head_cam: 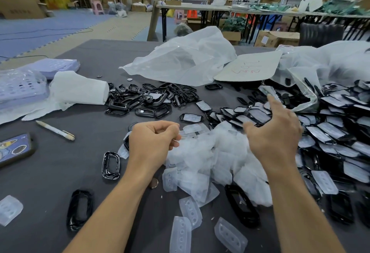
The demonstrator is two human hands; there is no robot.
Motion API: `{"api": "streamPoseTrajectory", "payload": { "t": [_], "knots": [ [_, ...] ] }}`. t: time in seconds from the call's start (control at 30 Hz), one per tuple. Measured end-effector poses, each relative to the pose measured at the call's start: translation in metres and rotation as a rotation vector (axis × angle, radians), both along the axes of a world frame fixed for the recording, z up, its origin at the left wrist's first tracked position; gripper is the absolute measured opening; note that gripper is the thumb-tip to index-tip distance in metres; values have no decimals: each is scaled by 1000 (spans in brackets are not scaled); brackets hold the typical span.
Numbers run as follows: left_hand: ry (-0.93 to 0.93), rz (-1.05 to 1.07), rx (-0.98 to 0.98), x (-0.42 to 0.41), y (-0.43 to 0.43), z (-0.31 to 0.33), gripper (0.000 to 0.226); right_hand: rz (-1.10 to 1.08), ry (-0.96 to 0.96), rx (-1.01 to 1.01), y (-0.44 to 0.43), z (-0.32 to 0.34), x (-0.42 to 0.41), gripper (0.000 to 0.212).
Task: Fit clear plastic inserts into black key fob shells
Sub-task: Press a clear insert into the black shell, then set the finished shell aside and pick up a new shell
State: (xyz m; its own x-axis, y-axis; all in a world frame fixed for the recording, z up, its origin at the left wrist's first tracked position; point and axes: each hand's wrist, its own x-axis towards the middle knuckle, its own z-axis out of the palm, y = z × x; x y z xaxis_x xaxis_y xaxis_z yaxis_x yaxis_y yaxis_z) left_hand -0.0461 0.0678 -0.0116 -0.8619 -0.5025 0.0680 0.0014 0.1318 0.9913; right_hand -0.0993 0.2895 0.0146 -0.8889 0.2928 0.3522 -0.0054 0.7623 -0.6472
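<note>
A heap of clear plastic inserts (212, 158) lies in the middle of the dark table (50, 182). My left hand (153, 141) hovers at the heap's left edge, fingers curled, pinching the edge of one clear insert (180, 138). My right hand (274, 130) hangs over the heap's right side, fingers spread and relaxed, holding nothing. Empty black key fob shells (144, 100) are piled behind the heap. Single shells lie near my left arm (111, 164), (80, 209). Shells with inserts fitted (330, 132) cover the right side.
White plastic bags (180, 60) and a cardboard sheet (250, 66) lie at the back. At the left are a white paper roll (80, 88), purple trays (24, 86), a pen (55, 130) and a phone (14, 149). Loose inserts (230, 234) lie near the front edge.
</note>
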Motion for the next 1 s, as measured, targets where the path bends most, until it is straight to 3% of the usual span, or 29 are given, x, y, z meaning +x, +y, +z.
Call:
{"api": "streamPoseTrajectory", "payload": {
  "t": [0.07, 0.17, 0.23, 0.33, 0.43, 0.57, 0.67, 0.87, 0.93, 1.0],
  "knots": [
    [0, 59, -90, -1, -2, -2, 17, 7, 29, 15, -9, -4, 4, 76],
    [-16, 218, -376, 1, -10, -2, 15, 146, 36, 88, -33, -12, 10, 65],
    [-61, 293, -565, 3, -21, -2, 27, 239, 22, 119, -45, -16, 12, 54],
    [-265, 208, -737, -1, -36, -7, 48, 384, -17, 161, -56, -24, 15, 42],
    [-436, -1, -922, -6, -39, -15, 46, 493, -65, 178, -68, -30, 15, 34],
    [-383, 70, -856, -10, -39, -17, 47, 534, -150, 228, -74, -37, 10, 29],
    [-334, 96, -780, -24, -32, -11, 60, 519, -153, 231, -74, -40, 7, 28],
    [-365, 150, -813, -75, -25, -1, 88, 518, -161, 220, -73, -45, 5, 28],
    [-318, 227, -816, -81, -26, -1, 79, 520, -158, 215, -73, -45, 5, 28],
    [-199, 306, -809, -81, -30, 1, 54, 532, -162, 218, -73, -43, 5, 28]
  ]
}}
